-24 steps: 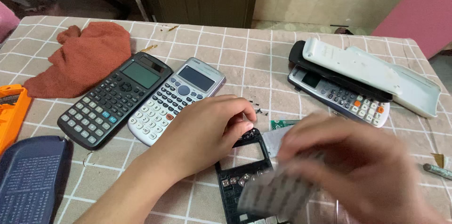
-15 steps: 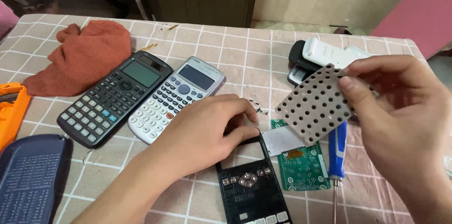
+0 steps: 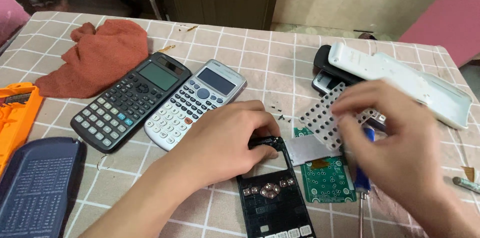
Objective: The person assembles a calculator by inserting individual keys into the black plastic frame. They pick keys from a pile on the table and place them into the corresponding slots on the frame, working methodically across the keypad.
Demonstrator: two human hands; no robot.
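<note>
The left hand (image 3: 227, 140) lies flat and pressed on the top end of a black calculator front shell (image 3: 274, 198), which rests face down on the worktop (image 3: 280, 63), a table under a checked cloth. The fingers curl over the upper edge of the shell and hold it in place. The right hand (image 3: 395, 143) is blurred; it seems to pinch a grey rubber keypad sheet (image 3: 325, 118) with rows of dark dots, lifted a little above the worktop. Under this sheet lies a green circuit board (image 3: 327, 180) with a silver display panel (image 3: 310, 149), just beside the shell. A blue screwdriver (image 3: 362, 180) lies partly under the right hand. To the left, a black scientific calculator (image 3: 131, 100) and a silver scientific calculator (image 3: 196, 104) lie side by side. A rust-red cloth (image 3: 100, 55) is behind them, and a white cover (image 3: 400, 80) lies at the far right.
</note>
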